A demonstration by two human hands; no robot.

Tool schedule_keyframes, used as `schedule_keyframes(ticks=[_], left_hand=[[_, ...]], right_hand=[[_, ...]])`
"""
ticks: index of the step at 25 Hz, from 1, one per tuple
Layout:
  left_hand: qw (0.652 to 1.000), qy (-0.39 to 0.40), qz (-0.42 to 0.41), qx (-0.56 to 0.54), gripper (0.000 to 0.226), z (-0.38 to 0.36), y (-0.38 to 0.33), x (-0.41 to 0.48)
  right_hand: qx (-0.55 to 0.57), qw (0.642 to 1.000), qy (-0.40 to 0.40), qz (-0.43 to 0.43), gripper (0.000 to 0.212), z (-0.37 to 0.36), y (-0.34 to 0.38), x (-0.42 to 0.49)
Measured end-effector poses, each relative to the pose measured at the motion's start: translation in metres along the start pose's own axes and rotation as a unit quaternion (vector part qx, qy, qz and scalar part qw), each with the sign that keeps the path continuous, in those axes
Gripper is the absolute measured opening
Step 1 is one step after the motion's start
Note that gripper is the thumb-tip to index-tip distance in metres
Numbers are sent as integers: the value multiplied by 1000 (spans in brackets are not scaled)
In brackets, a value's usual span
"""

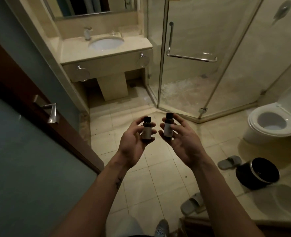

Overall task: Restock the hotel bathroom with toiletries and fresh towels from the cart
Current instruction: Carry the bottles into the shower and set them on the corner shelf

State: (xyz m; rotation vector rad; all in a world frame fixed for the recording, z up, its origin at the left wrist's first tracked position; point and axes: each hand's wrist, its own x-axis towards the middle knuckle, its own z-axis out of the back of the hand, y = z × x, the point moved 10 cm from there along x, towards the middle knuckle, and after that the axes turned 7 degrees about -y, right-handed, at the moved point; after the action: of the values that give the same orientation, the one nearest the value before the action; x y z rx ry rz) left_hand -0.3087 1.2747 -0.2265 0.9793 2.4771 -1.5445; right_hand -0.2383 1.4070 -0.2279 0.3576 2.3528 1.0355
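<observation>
Each hand holds one small dark toiletry bottle upright at mid-frame, above the tiled floor. My left hand (132, 142) grips the left bottle (146, 129), which has a black cap and a pale label. My right hand (184, 141) grips the right bottle (168, 126), of the same kind, slightly higher. The two bottles are a short gap apart. Ahead, the beige vanity counter (76, 50) with its white sink (106, 43) stands against the far wall under a mirror. No towels or cart are in view.
An open door (26, 151) with a metal handle (51, 111) fills the left. A glass shower enclosure (192, 65) stands ahead on the right, a toilet (269, 124) farther right. A black bin (257, 173) and grey slippers (192, 202) lie on the floor.
</observation>
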Motion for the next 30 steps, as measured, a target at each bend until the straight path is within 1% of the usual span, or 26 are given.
schedule_keyframes(ticks=[3,6,9,11,14,18,20,22,25,30], left_hand=[[1000,-9,-4,0,40,4,-12,40],[1000,-8,-2,-7,43,12,-28,96],[1000,4,-13,10,46,18,-49,153],[999,12,-20,37,48,21,-68,188],[996,24,-43,69,55,21,-113,246],[987,42,-87,129,70,21,-166,306],[978,50,-107,170,77,21,-185,334],[971,54,-115,203,84,22,-196,359],[967,66,-104,224,92,24,-205,403],[953,60,-114,275,96,10,-223,497]], right_hand=[[-10,1000,17,-2,43,-15,6,41],[-37,999,13,6,48,-30,11,91],[-80,996,11,24,59,-53,20,141],[-111,993,11,31,69,-71,27,173],[-144,988,26,48,77,-111,42,228],[-205,976,42,68,85,-160,52,292],[-211,974,50,67,88,-178,54,324],[-229,969,62,68,92,-190,57,351],[-258,961,75,68,98,-200,62,402],[-292,947,103,85,95,-208,85,509]])
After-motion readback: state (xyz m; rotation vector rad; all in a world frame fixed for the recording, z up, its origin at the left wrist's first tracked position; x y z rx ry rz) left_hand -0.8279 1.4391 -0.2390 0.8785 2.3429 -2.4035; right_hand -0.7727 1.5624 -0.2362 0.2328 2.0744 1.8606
